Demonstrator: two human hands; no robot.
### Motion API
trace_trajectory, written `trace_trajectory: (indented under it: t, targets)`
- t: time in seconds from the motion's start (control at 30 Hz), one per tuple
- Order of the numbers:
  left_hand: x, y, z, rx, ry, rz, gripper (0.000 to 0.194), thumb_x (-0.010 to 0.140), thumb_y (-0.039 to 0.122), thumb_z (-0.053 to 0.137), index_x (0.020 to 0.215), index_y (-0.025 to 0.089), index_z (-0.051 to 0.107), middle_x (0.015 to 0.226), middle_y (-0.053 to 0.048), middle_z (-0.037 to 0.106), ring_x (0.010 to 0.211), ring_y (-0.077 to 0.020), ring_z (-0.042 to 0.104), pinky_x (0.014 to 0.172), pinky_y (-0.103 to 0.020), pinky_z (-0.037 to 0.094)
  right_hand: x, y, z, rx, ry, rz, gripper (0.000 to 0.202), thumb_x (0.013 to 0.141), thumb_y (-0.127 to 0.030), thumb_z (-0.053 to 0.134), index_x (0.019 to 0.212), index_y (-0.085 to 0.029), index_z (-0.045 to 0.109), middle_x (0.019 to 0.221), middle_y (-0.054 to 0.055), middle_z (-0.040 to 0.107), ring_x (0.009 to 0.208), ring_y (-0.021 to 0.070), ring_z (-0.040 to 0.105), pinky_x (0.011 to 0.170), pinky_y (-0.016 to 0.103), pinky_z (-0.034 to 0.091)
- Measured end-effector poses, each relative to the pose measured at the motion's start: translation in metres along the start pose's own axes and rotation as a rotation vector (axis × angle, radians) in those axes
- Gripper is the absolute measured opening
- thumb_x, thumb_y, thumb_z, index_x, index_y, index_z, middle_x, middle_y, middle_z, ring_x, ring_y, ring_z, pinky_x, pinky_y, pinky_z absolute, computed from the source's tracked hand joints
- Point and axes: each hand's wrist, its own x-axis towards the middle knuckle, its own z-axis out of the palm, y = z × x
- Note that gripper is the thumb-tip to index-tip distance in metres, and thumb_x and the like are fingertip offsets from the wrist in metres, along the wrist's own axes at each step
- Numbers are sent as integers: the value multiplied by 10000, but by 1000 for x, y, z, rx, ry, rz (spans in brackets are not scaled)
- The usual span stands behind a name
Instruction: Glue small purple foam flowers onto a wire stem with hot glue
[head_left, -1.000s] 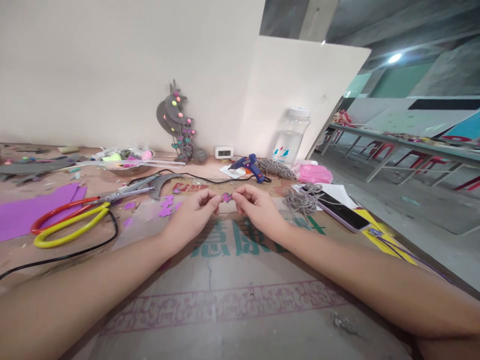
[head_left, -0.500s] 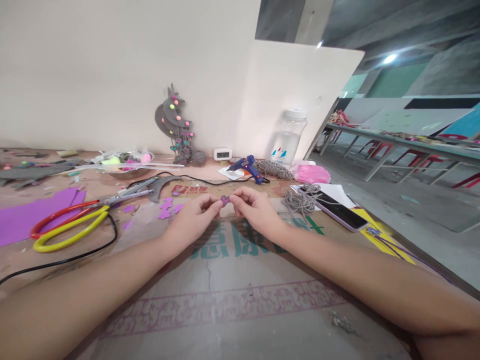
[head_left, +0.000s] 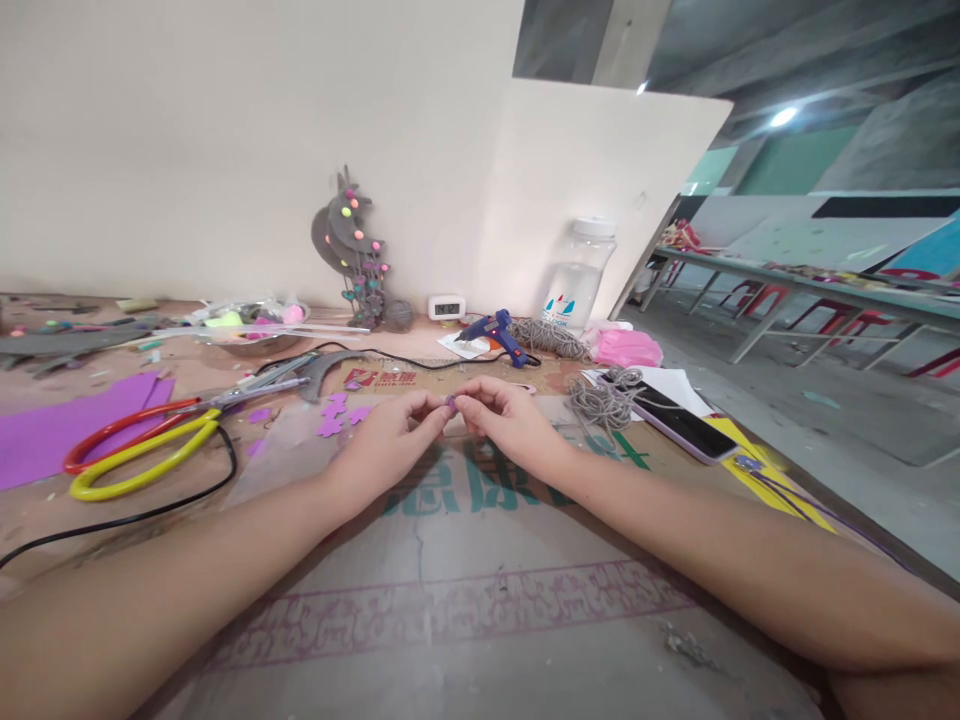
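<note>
My left grip (head_left: pixel 401 425) and right grip (head_left: pixel 504 415) pinch one small purple craft piece (head_left: pixel 451 404); uneven pressure could crease it or slip it free.

Near the far edge of the table (head_left: pixel 45 515), from left to right, are a bowl (head_left: pixel 262 347), a little clock (head_left: pixel 447 308) and a bottle (head_left: pixel 576 285). The glue gun (head_left: pixel 491 335) lies in front, between clock and bottle. Scissors (head_left: pixel 212 416) lie left of the cardboard's (head_left: pixel 480 640) middle, partly on flat sheets (head_left: pixel 75 425). Near the table's right edge, string (head_left: pixel 611 400) lies partly over a phone (head_left: pixel 686 422). Over the cardboard's far part, a small piece (head_left: pixel 451 403) sits between the left hand (head_left: pixel 394 435) and right hand (head_left: pixel 504 415).
</note>
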Motion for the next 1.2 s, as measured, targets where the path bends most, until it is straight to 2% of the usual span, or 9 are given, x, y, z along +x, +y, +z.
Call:
trace_trajectory:
  t: [0.27,0.4,0.53,0.7,1.2]
  targets:
    - [-1,0,-1,45,-63,13,289,871,358,395,723,180,569,644,24,567,611,-122,504,572,-222,361,0,-2,0,-2,10,-15,172,827,-323,518,765,-163,531,584,-49,464,523,78,424,502,210,337]
    - [1,-4,-1,60,-33,27,336,889,357,354,727,174,585,688,8,608,674,-136,548,629,-238,399,0,-3,0,-11,35,-12,164,823,-317,519,759,-166,527,576,-50,460,517,80,421,499,209,339]
    - [2,-3,-2,10,16,13,270,856,364,428,842,176,622,801,-17,662,771,-161,592,689,-251,438,0,-3,1,-45,46,2,173,815,-326,529,748,-166,520,569,-52,456,509,79,415,494,210,333]
    - [0,3,-4,48,38,-1,199,805,344,514,842,204,650,833,-9,683,812,-171,606,739,-258,447,0,-3,1,-93,45,1,186,815,-330,532,746,-158,532,577,-46,463,516,80,421,499,212,335]
    - [1,4,-3,59,38,-20,199,777,330,526,825,194,663,806,-21,694,771,-174,622,681,-260,479,0,-1,0,-180,54,-22,216,819,-349,527,732,-156,566,568,-41,472,511,84,424,499,215,334]
